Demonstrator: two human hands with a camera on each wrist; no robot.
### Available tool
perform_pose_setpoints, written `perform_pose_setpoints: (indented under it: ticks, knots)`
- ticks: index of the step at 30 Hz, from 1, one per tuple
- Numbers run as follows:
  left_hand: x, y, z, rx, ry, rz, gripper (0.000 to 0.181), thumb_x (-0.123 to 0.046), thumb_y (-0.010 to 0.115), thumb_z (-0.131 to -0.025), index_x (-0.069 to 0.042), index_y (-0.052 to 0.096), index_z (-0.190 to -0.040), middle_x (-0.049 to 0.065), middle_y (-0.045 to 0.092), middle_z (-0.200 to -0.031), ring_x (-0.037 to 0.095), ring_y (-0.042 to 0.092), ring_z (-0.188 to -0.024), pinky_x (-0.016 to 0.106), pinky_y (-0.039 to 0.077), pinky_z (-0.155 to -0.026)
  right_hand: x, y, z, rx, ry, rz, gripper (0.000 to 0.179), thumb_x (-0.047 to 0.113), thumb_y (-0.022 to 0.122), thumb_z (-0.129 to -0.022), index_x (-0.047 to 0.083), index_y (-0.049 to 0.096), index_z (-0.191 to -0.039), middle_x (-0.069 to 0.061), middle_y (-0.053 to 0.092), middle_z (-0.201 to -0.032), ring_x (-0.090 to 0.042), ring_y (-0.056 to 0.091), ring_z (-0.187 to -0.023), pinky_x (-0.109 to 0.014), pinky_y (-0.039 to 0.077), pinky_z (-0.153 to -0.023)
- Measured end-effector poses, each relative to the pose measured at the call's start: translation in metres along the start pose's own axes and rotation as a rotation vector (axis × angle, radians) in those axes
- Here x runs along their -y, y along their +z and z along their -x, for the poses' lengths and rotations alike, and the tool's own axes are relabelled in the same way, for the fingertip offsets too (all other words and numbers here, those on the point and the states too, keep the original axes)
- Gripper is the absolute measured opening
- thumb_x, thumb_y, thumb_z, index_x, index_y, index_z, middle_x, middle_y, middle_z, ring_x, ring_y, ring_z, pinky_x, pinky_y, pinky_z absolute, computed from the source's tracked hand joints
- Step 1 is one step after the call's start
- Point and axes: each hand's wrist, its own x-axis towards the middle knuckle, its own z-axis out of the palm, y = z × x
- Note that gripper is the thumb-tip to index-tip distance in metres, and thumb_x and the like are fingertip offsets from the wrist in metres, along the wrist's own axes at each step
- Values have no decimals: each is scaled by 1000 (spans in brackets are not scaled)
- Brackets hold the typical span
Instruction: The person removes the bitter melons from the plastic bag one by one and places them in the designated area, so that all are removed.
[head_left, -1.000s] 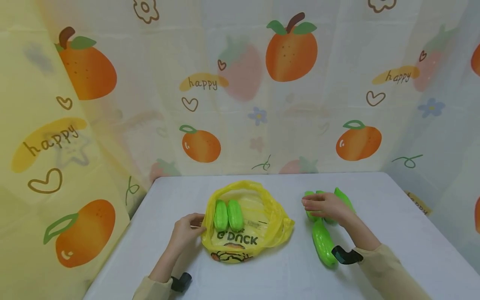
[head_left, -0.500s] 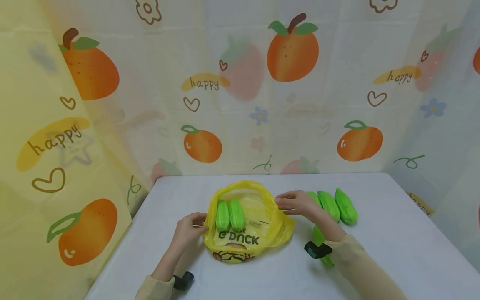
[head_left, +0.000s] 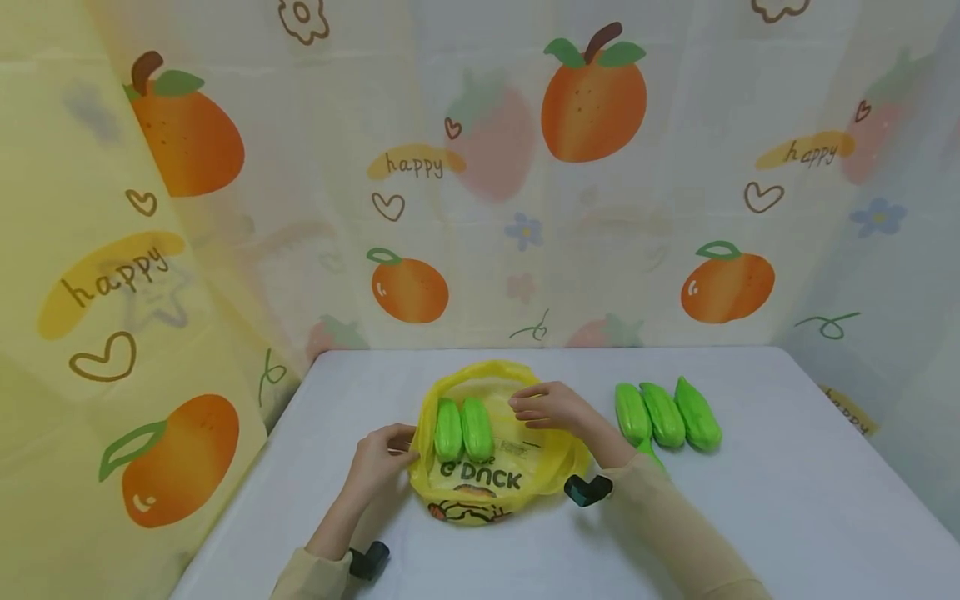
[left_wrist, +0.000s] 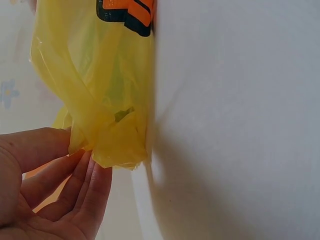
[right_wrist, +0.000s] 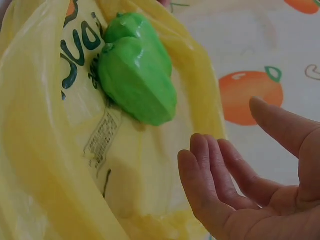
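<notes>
A yellow plastic bag [head_left: 487, 370] with a printed duck lies with its mouth spread. Two glossy green toy vegetables [head_left: 448, 430], long and ridged, lie side by side inside it. At the bag's left edge, my left hand [head_left: 378, 460] pinches the plastic between thumb and fingers, which the left wrist view shows close up [left_wrist: 95, 142]. My right hand [head_left: 553, 407] is over the right side of the bag mouth, fingers extended and thumb apart. Nothing is in it in the right wrist view, where the green pair [right_wrist: 137, 75] appears beyond the fingertips.
Right of the bag, three more green toy vegetables [head_left: 663, 415] lie in a row on the white table [head_left: 757, 500]. Another [head_left: 649, 454] is mostly hidden behind my right forearm. A fruit-print curtain [head_left: 592, 250] stands behind the table.
My right hand has moved left, from above the green toy vegetables on the right to over the bag, uncovering the row. My left hand keeps its place at the bag's edge.
</notes>
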Motion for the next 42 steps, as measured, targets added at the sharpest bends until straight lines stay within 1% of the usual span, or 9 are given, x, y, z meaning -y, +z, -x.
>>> perform_pose_setpoints:
  ticks: [8, 13, 18, 23, 28, 34, 42]
  knots:
    - [-1, 0, 1, 3, 8, 2, 34, -2, 73, -78, -7, 69, -111, 9, 70, -103, 21, 67, -87, 35, 57, -78, -9, 20, -21, 0, -9, -52, 45, 18, 65, -90, -7, 55, -126, -23, 61, -122, -36, 61, -110, -43, 52, -93]
    - [-1, 0, 0, 2, 2, -5, 35, -2, 73, -77, -6, 68, -111, 9, 70, -103, 21, 67, -86, 34, 57, -78, -17, 31, -33, -7, 6, -40, 44, 18, 65, -90, -8, 55, -125, -22, 62, -120, -34, 62, -109, -43, 52, -93]
    - [-2, 0, 0, -1, -2, -1, 35, -2, 74, -77, -6, 68, -111, 9, 71, -102, 21, 67, -86, 34, 57, -77, -22, 38, -40, 4, 26, -27, 44, 17, 66, -89, -8, 57, -124, -23, 63, -118, -32, 64, -107, -41, 54, -90]
    - [-3, -1, 0, -2, 0, -2, 35, -2, 73, -77, -6, 69, -111, 9, 70, -102, 20, 67, -86, 35, 57, -77, -23, 45, -42, 8, 45, -15, 51, 16, 69, -86, -10, 53, -127, -24, 59, -122, -31, 64, -105, -39, 55, -88]
    - [-3, -1, 0, 0, -4, -1, 34, -2, 73, -77, -6, 69, -111, 9, 70, -102, 20, 67, -86, 34, 57, -77, -23, 50, -39, -13, 60, -12, 57, 16, 73, -83, -9, 50, -129, -25, 55, -125, -33, 63, -106, -40, 55, -87]
    - [-2, -2, 1, -1, -3, -6, 34, -2, 73, -77, -6, 69, -111, 9, 70, -102, 20, 67, -86, 35, 57, -78, -23, 55, -40, -16, 71, -23, 61, 15, 75, -81, -8, 48, -131, -23, 57, -123, -34, 63, -106, -40, 55, -87]
    - [-1, -2, 0, 1, -5, -11, 34, -2, 73, -77, -6, 69, -111, 8, 70, -102, 19, 66, -85, 35, 57, -78, -24, 58, -40, -34, 94, -21, 64, 16, 77, -79, -10, 48, -131, -23, 58, -121, -36, 60, -109, -41, 57, -81]
